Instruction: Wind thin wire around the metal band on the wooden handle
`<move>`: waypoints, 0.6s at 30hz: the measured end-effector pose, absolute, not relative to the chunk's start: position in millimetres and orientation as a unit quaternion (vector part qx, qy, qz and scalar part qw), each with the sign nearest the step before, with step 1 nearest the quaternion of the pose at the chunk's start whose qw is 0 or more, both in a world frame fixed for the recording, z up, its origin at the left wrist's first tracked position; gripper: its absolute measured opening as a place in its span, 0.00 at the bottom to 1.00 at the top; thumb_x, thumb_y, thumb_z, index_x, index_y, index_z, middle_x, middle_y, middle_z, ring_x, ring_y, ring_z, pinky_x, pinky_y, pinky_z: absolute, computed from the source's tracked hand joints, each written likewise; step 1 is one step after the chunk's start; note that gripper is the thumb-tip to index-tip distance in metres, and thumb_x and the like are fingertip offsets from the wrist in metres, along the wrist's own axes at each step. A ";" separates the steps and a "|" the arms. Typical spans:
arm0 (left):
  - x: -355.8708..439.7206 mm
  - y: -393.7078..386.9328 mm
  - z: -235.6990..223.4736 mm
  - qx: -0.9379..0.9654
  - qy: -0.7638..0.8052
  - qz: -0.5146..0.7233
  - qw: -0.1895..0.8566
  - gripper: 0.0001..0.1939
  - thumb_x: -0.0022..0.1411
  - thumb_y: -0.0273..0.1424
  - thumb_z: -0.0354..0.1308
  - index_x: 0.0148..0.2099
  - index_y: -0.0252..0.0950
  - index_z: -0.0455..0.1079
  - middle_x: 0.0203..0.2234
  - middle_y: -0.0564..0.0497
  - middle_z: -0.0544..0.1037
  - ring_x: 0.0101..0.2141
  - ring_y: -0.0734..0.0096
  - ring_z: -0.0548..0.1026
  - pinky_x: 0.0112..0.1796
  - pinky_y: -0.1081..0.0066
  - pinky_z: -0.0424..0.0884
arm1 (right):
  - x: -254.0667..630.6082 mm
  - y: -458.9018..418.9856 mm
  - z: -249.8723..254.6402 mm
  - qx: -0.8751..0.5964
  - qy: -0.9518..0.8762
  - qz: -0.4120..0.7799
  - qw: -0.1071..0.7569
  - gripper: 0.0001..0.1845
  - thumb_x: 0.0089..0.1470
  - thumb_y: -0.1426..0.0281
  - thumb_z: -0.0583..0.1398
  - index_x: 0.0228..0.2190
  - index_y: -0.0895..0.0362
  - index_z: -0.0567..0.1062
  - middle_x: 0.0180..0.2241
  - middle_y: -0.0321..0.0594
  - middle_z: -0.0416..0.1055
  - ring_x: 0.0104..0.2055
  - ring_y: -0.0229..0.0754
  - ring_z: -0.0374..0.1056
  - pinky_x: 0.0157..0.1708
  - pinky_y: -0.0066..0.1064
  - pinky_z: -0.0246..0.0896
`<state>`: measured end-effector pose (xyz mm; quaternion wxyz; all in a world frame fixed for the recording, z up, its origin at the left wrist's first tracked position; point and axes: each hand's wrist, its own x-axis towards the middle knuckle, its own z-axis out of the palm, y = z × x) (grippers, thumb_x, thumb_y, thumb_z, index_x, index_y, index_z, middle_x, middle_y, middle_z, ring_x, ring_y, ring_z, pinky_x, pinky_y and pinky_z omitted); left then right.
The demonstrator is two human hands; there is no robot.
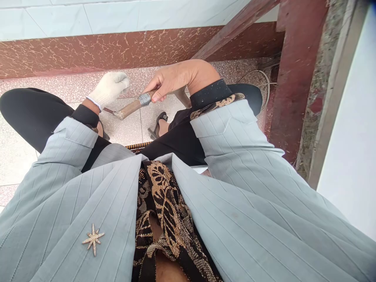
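Note:
My right hand (173, 80), bare, is closed around a wooden handle (129, 109) bound with silver wire (144, 99). The handle slants down to the left, and a thin brown rod (109, 111) sticks out from its worn lower end. A curved wooden piece (182, 96) shows beyond my right wrist; whether it joins the handle I cannot tell. My left hand (108, 89), in a white knitted glove, has its fingers curled in just left of the handle, apart from it. What the glove holds, if anything, is hidden.
My knees spread to both sides in black trousers, over black shoes (158, 124) on the tiled floor (125, 127). Ahead runs a wall with a reddish-brown base (96, 49). At right stand a red wooden post (296, 78), a slanted brace (235, 29) and a looped pale cable (267, 88).

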<state>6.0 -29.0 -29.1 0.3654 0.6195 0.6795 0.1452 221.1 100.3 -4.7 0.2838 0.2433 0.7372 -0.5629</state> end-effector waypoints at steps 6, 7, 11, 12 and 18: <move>16.0 -31.2 -40.8 0.605 0.681 0.146 0.385 0.15 0.70 0.35 0.50 0.29 0.43 0.61 0.24 0.53 0.67 0.35 0.67 0.63 0.40 0.61 0.61 | 227.0 97.2 -1.6 0.240 0.754 -0.588 0.166 0.06 0.62 0.79 0.68 0.40 0.59 0.85 0.25 0.28 0.72 0.27 0.28 0.65 0.36 0.25 0.63; 17.8 -32.6 -42.8 0.600 0.683 0.143 0.391 0.15 0.71 0.35 0.49 0.29 0.43 0.62 0.24 0.53 0.67 0.34 0.68 0.63 0.40 0.61 0.62 | 227.0 95.8 -1.3 0.256 0.749 -0.603 0.101 0.05 0.61 0.77 0.68 0.39 0.60 0.84 0.26 0.30 0.72 0.27 0.29 0.65 0.36 0.26 0.63; 26.4 -40.9 -44.6 0.623 0.652 0.124 0.414 0.18 0.77 0.39 0.43 0.40 0.41 0.71 0.26 0.54 0.71 0.36 0.68 0.65 0.44 0.61 0.64 | 223.5 93.4 -4.0 0.356 0.697 -0.611 -0.118 0.14 0.54 0.59 0.71 0.33 0.56 0.79 0.33 0.41 0.78 0.29 0.37 0.66 0.33 0.31 0.65; 28.8 -43.0 -44.2 0.635 0.644 0.107 0.414 0.18 0.76 0.40 0.44 0.41 0.40 0.72 0.27 0.53 0.72 0.37 0.68 0.66 0.45 0.61 0.64 | 222.1 93.8 -5.3 0.386 0.694 -0.595 -0.128 0.19 0.52 0.52 0.72 0.32 0.53 0.78 0.37 0.45 0.80 0.31 0.39 0.68 0.34 0.33 0.66; 37.5 -47.4 -42.2 0.695 0.597 0.062 0.396 0.18 0.74 0.41 0.48 0.40 0.38 0.75 0.30 0.49 0.75 0.40 0.61 0.74 0.45 0.62 0.67 | 215.8 95.9 -7.5 0.485 0.812 -0.323 0.032 0.23 0.68 0.59 0.62 0.56 0.61 0.83 0.53 0.53 0.81 0.51 0.50 0.78 0.47 0.38 0.72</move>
